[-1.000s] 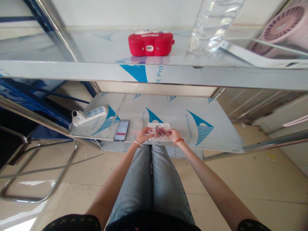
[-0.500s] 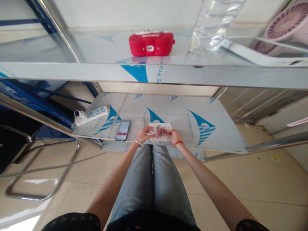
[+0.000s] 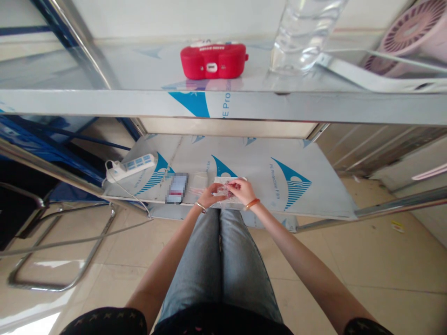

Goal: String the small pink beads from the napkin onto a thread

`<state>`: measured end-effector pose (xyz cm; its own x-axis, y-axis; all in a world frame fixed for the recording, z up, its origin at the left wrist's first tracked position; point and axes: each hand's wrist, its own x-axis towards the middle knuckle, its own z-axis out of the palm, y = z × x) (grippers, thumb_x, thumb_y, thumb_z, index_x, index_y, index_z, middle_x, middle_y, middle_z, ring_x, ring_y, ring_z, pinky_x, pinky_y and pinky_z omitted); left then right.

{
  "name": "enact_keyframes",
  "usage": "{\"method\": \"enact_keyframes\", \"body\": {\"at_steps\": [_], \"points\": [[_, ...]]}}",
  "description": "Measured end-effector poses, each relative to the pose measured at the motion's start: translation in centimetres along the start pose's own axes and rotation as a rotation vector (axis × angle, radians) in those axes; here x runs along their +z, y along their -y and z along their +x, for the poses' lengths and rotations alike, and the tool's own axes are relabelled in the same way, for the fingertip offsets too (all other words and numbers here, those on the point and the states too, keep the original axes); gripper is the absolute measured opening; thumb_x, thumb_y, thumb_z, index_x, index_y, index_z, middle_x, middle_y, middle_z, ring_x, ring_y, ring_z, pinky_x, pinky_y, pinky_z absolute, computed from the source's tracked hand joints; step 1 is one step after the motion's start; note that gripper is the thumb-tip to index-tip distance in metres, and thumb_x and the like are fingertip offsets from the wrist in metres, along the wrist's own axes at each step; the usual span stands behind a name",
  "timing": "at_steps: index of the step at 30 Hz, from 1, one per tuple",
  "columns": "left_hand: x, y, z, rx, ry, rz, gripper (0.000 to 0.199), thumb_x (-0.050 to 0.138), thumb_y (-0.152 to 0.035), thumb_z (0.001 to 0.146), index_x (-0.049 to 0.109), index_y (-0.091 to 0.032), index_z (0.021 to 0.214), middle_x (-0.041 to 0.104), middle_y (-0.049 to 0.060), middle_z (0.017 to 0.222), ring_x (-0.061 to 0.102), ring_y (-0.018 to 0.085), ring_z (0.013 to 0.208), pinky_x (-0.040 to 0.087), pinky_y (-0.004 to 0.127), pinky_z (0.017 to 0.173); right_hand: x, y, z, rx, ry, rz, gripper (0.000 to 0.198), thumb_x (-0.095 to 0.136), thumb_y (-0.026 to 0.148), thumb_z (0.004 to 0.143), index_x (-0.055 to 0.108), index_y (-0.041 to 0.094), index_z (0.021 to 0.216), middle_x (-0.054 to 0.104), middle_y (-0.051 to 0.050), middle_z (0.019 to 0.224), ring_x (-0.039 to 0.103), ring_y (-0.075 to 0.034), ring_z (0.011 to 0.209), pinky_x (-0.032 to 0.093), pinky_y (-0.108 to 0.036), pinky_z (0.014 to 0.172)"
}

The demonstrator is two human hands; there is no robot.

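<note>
Clear plastic bag of small dark-red pieces, at the front edge of the lower shelf, over the knees. Likely light, limp and slippery; best gripped at its edges. Left hand and right hand pinch it, fingers curled. Shelf film reads "PE Protective Film"

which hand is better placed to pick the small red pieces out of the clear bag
Right, probably. The right hand lies over the clear bag where the red pieces sit; the left hand grips its left edge.
</note>
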<state>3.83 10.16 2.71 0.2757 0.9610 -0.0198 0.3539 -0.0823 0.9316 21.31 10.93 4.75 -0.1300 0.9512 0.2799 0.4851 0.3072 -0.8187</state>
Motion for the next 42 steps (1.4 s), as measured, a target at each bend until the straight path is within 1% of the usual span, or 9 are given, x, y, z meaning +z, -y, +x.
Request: {"method": "enact_keyframes", "body": {"at_steps": [2,7,11,14,21,29,36,39,42], "points": [[0.0,-0.1,-0.1,-0.002,-0.002,0.009,0.048,0.074,-0.033,0.061,0.059,-0.016,0.104,0.065,0.005,0.099,0.058,0.016,0.084,0.044,0.025,0.070,0.2,0.0,-0.2,-0.015,0.027,-0.053,0.027,0.060,0.045,0.077,0.068,0.020,0.073,0.065,-0.003,0.073,0.056,-0.013,0.062,0.043,-0.024,0.059],[-0.2,0.0,-0.4,-0.011,-0.009,-0.032,0.048,0.075,-0.032,0.061,0.059,-0.017,0.103,0.065,0.007,0.105,0.059,0.019,0.094,0.045,0.027,0.073,-0.1,-2.4,-0.5,0.029,-0.067,-0.148,0.022,0.055,0.037,0.082,0.067,0.019,0.077,0.067,-0.005,0.078,0.060,-0.017,0.071,0.046,-0.027,0.067],[-0.2,0.2,-0.4,-0.011,-0.014,-0.054,0.051,0.076,-0.033,0.059,0.058,-0.017,0.104,0.066,0.007,0.103,0.060,0.020,0.094,0.046,0.028,0.075,-0.4,-5.8,-1.2,0.161,0.024,-0.279,0.010,0.059,0.024,0.078,0.067,0.017,0.078,0.069,-0.007,0.082,0.062,-0.019,0.076,0.047,-0.031,0.074],[-0.2,0.3,-0.3,0.001,-0.010,-0.066,0.050,0.076,-0.033,0.060,0.058,-0.017,0.104,0.065,0.008,0.105,0.060,0.019,0.095,0.045,0.027,0.073,-0.1,-7.6,-2.2,0.194,0.078,-0.302,0.008,0.065,0.021,0.073,0.067,0.015,0.079,0.069,-0.009,0.084,0.063,-0.020,0.077,0.047,-0.031,0.075],[-0.7,-0.2,-0.7,-0.024,0.002,-0.049,0.051,0.075,-0.030,0.062,0.057,-0.018,0.108,0.065,0.007,0.107,0.059,0.020,0.098,0.044,0.024,0.067,0.7,-8.5,-2.7,0.187,0.115,-0.312,0.010,0.064,0.021,0.075,0.070,0.016,0.081,0.069,-0.009,0.088,0.063,-0.020,0.082,0.046,-0.032,0.079],[-1.7,-0.2,-0.9,0.002,0.011,0.006,0.050,0.074,-0.033,0.062,0.060,-0.020,0.109,0.064,0.007,0.110,0.058,0.020,0.098,0.045,0.024,0.067,0.7,-7.5,-2.3,0.168,0.051,-0.280,0.013,0.059,0.027,0.079,0.069,0.018,0.077,0.069,-0.007,0.083,0.063,-0.019,0.077,0.047,-0.030,0.075],[-1.4,0.1,-0.5,-0.003,0.029,0.036,0.052,0.074,-0.033,0.063,0.059,-0.020,0.111,0.064,0.005,0.110,0.058,0.018,0.093,0.045,0.025,0.070,0.3,-2.4,-0.5,0.017,-0.155,-0.062,0.025,0.059,0.042,0.079,0.066,0.018,0.074,0.065,-0.005,0.074,0.059,-0.017,0.069,0.047,-0.029,0.068],[-1.3,-0.2,-0.5,0.001,0.028,0.042,0.053,0.074,-0.032,0.062,0.058,-0.020,0.111,0.064,0.006,0.109,0.058,0.019,0.095,0.045,0.025,0.071,0.4,-0.3,-0.2,-0.044,-0.108,-0.057,0.026,0.059,0.044,0.079,0.067,0.019,0.074,0.062,-0.004,0.073,0.056,-0.015,0.064,0.047,-0.027,0.065],[-1.3,-0.5,-0.6,0.007,0.021,0.062,0.053,0.074,-0.032,0.062,0.058,-0.019,0.112,0.064,0.006,0.107,0.058,0.019,0.093,0.045,0.026,0.071,0.6,0.6,-0.3,-0.104,-0.014,-0.072,0.027,0.058,0.044,0.080,0.068,0.020,0.078,0.063,-0.005,0.078,0.058,-0.016,0.069,0.047,-0.028,0.067]]}}
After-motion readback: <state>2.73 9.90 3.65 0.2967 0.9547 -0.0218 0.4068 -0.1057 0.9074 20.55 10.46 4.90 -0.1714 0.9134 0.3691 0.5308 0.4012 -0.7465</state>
